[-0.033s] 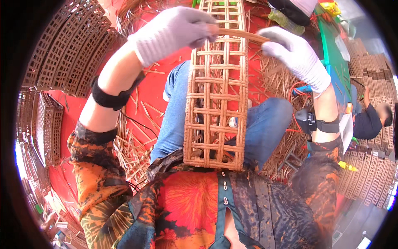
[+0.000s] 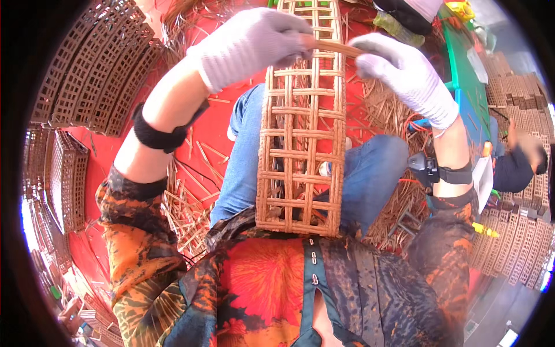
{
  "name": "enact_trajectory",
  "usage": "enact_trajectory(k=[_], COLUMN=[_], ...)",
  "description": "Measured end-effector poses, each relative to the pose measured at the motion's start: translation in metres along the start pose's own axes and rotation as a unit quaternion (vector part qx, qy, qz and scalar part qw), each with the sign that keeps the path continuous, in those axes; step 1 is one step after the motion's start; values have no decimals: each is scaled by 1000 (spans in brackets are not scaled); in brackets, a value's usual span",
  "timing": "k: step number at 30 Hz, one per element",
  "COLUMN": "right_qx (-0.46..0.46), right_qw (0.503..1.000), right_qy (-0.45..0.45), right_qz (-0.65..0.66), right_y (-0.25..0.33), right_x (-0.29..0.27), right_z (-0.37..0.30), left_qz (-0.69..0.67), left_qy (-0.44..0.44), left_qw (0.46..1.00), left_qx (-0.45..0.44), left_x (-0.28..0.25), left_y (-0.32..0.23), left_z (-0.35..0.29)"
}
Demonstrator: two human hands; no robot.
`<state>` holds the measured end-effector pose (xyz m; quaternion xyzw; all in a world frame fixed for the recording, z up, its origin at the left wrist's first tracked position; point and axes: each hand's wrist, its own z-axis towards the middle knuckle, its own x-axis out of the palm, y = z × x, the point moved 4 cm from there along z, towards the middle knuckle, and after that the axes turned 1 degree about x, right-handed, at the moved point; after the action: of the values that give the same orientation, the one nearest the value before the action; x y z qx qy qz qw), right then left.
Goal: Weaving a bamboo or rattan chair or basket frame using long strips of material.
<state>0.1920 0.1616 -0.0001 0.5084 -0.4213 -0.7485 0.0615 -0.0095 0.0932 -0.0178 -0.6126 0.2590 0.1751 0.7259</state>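
A long open-weave wicker piece (image 2: 299, 133) runs from my waist to the far edge, between my knees. Above its far half both my gloved hands are raised. A flat brown cane strip (image 2: 335, 47) spans the gap between them, crossing over the lattice. My left hand (image 2: 260, 43) has the strip's left part pinched, thumb and fingers closed. At the other end, my right hand (image 2: 399, 66) curls thumb and fingers about the strip's tip; that grip is slightly blurred.
Wicker panels (image 2: 92, 63) stand stacked at the left, more stacks (image 2: 511, 246) at the right. Cane scraps (image 2: 199, 162) litter the red floor (image 2: 107, 162). A green-edged table (image 2: 465, 75) stands at the right, a person in dark clothes (image 2: 514, 170) beyond it. Another person's foot (image 2: 399, 29) is at the far right.
My left hand has shifted right along with the strip, and my right hand slightly left. The gap between them is narrower. The wicker piece has stayed in place.
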Motion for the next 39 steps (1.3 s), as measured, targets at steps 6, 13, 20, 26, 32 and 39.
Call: enact_trajectory(k=[6,13,20,26,32,39], right_qx=[12,201,227,400,401,361], right_qw=[1000,891,844,605,692,735], right_qy=[-3,-187,-219,-388,-299,-236], right_qz=[-2,362,434,569,521,524], right_y=[7,-102,-78,-40,-59,-171], right_x=[2,11,103,79,94,77], right_z=[1,-58,-62,-82,-121,-155], left_qz=[-67,-206,-136,12,-20,-124], left_qy=[-57,-143,-205,-251,-171,-265], left_qw=[995,950,952,958,984,956], left_qx=[40,-185,-184,-134,-45,-19], left_x=[12,31,103,106,122,130], left_y=[-8,100,48,9,2,-1], left_z=[-3,-67,-60,-31,-52,-57])
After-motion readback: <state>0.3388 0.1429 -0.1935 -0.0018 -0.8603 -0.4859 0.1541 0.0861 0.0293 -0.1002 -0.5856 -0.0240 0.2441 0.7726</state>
